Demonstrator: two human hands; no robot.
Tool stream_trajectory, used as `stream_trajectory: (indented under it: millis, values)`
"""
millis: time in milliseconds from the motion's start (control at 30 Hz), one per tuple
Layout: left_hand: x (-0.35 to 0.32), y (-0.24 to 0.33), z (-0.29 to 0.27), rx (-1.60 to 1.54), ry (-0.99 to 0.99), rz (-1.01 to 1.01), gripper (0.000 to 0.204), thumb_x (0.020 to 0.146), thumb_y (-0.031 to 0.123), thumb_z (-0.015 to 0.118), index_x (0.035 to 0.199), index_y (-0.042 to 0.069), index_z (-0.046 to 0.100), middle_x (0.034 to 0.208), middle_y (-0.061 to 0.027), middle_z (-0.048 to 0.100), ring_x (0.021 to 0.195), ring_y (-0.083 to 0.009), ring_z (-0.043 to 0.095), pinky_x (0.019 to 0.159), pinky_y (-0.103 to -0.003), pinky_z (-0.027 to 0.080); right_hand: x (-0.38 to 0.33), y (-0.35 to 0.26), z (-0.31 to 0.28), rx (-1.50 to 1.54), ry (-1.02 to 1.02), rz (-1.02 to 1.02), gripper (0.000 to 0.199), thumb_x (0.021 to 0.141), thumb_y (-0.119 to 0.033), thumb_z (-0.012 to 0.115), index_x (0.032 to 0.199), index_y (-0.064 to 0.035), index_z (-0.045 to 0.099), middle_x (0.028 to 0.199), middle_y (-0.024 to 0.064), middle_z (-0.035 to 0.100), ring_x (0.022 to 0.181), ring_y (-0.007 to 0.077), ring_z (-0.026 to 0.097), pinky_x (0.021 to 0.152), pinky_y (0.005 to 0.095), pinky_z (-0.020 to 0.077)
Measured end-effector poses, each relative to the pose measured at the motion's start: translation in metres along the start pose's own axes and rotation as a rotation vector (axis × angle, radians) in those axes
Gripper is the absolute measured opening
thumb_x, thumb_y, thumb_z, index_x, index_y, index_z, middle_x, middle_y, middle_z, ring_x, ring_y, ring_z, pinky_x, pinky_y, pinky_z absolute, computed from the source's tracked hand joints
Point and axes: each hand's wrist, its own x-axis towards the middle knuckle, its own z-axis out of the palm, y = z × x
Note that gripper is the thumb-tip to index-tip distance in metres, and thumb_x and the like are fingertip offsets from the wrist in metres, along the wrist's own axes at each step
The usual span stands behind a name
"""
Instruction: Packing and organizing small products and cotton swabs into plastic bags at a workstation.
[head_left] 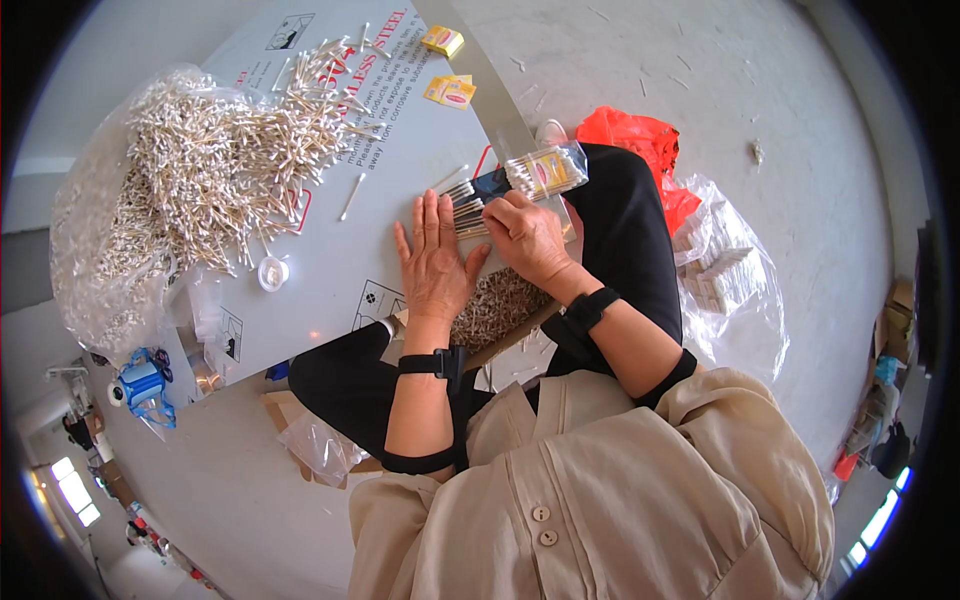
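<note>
A row of cotton swabs (466,208) lies side by side at the table's near right edge, between my two hands. My left hand (437,262) rests flat with its fingers stretched out, its fingertips beside the swabs' left end. Curled over their right end is my right hand (528,238), thumb and fingers pressed together; its fingertips are hidden, so what they pinch does not show. Just beyond it sits a clear pack (548,172) with cotton swabs and a yellow card inside. Below my hands, a box of brown-looking loose sticks (497,308) shows at my lap.
A big clear bag (90,220) spills a heap of cotton swabs (215,150) over the table's left side. Near it stands a small round white tub (272,273). Yellow cards (451,91) lie at the far edge. A red bag (630,140) and a clear bag (730,285) lie at right.
</note>
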Motion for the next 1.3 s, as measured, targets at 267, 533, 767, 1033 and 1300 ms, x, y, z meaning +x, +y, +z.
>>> stream_trajectory:
  millis: [267,533,767,1033,1300]
  values:
    - [0.000,0.001,-0.002,-0.011,-0.005,-0.003,0.083,0.088,0.050,0.060,0.150,0.005,0.027,0.157,-0.0138,0.025,0.146,-0.0285,0.021,0.117,-0.055,0.012,0.005,-0.007,-0.002,0.006,-0.048,0.048,0.011,0.082,-0.013,0.065,0.091,-0.0075,0.064,0.086,0.0124,0.065,0.076,0.0353,0.064,0.064,0.0435,0.0506]
    - [0.000,0.000,-0.002,-0.016,-0.010,-0.009,0.082,0.087,0.046,0.063,0.149,0.005,0.029,0.157,-0.0134,0.026,0.146,-0.0280,0.021,0.117,-0.055,0.012,0.012,-0.009,-0.003,-0.085,-0.154,0.077,0.024,0.082,-0.015,0.065,0.104,-0.0088,0.064,0.089,0.0140,0.067,0.077,0.0361,0.065,0.068,0.0439,0.0514]
    - [0.000,0.000,-0.001,-0.036,-0.012,-0.016,0.082,0.088,0.048,0.060,0.149,0.004,0.028,0.158,-0.0122,0.024,0.147,-0.0269,0.019,0.118,-0.054,0.010,0.021,-0.013,-0.001,-0.039,-0.137,0.113,0.028,0.082,-0.015,0.063,0.109,-0.0099,0.063,0.089,0.0156,0.069,0.082,0.0367,0.065,0.071,0.0450,0.0520]
    - [-0.001,0.000,-0.001,-0.047,-0.007,-0.018,0.083,0.087,0.050,0.060,0.149,0.004,0.029,0.157,-0.0123,0.025,0.147,-0.0272,0.020,0.117,-0.055,0.012,0.026,-0.011,0.001,-0.085,-0.144,0.105,0.024,0.082,-0.015,0.063,0.105,-0.0093,0.064,0.088,0.0149,0.069,0.082,0.0356,0.066,0.072,0.0446,0.0525]
    - [-0.003,-0.003,0.001,-0.054,-0.007,-0.011,0.085,0.087,0.050,0.060,0.150,0.004,0.026,0.158,-0.0132,0.024,0.147,-0.0275,0.019,0.118,-0.055,0.010,0.042,-0.013,0.006,-0.072,-0.022,-0.038,0.015,0.079,-0.010,0.065,0.094,-0.0080,0.067,0.084,0.0103,0.064,0.084,0.0335,0.063,0.072,0.0427,0.0522]
